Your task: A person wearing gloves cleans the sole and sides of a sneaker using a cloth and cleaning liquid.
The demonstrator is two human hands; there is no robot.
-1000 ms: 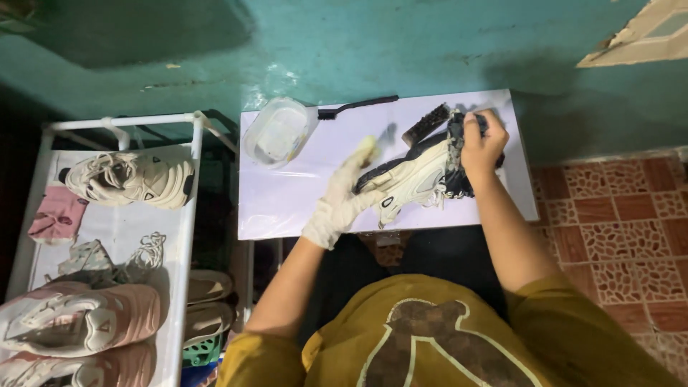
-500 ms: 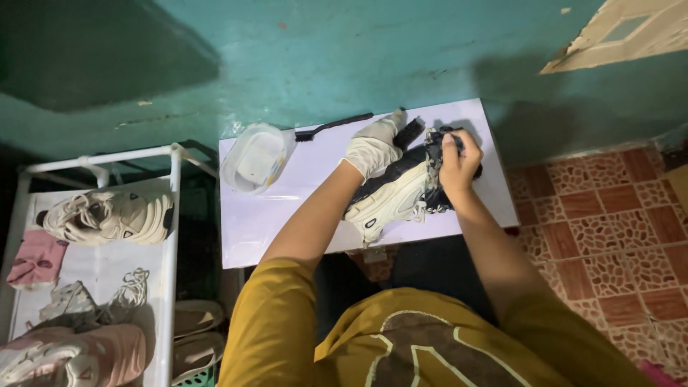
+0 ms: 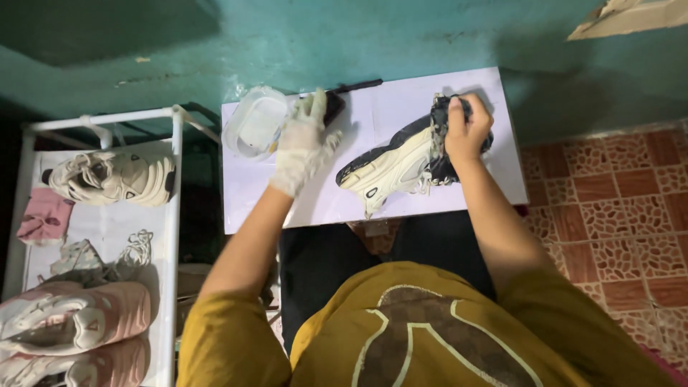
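A white sneaker with black trim (image 3: 390, 168) lies on its side on a white board (image 3: 373, 208) over my lap. My right hand (image 3: 467, 129) is closed around its dark heel and collar end. My left hand (image 3: 304, 143), in a pale glove, is off the shoe with its fingers spread. It lies between a clear plastic tub (image 3: 254, 123) and the dark head of a black-handled brush (image 3: 337, 104), touching or just beside that brush head.
A white rack (image 3: 172, 215) stands at my left with a cream sneaker (image 3: 107, 178), pink shoes (image 3: 72, 319), loose laces and a pink cloth (image 3: 43, 215). A teal wall is ahead. Red patterned floor tiles (image 3: 609, 215) lie at the right.
My left hand has left the shoe and moved left to the brush head beside the tub. My right hand still grips the shoe's heel end.
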